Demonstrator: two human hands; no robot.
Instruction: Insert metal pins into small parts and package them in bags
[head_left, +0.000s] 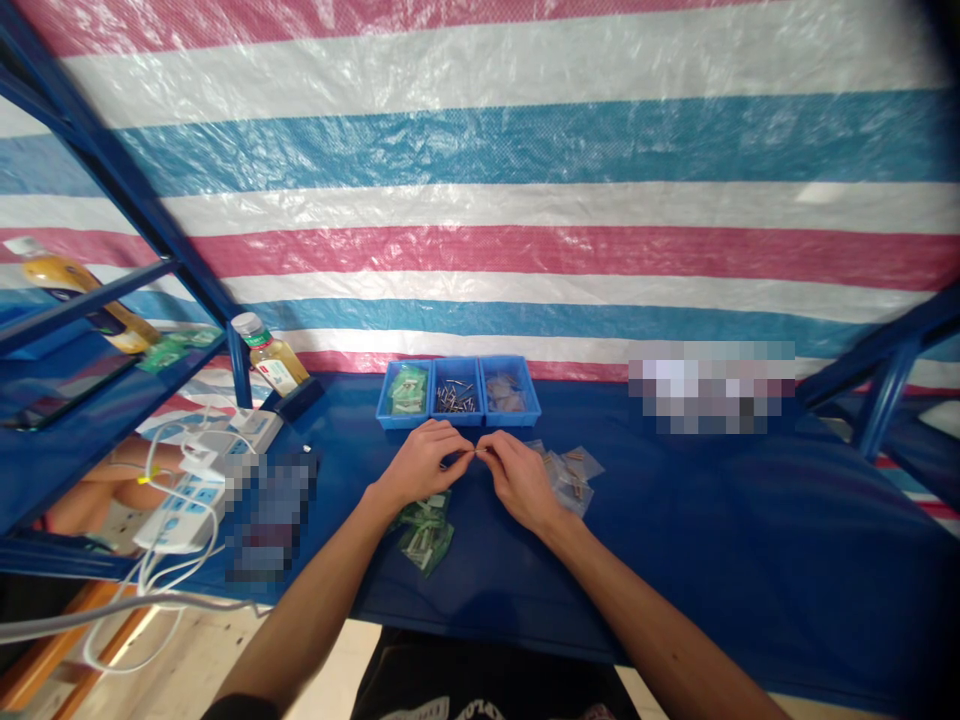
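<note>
Green baggies (pixel 426 533) sit right below your left hand (pixel 420 462), and it's pinched on a tiny metal pin (pixel 472 453), with your pinched right hand (pixel 519 480) holding the other end. A blue parts tray (pixel 457 422) is just ahead, clear baggies (pixel 571 480) touch your right hand, then there's loads of open blue table (pixel 712 540) out to the edge.

Left hand (pixel 420 462) and right hand (pixel 519 480) sit close; each grip pinched.

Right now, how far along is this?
Done, it seems: clear bags of small parts lie beside the right hand, green packets below the left hand. In hand: both pinch a small metal piece. Left: the middle blue bin holds loose metal pins.
</note>
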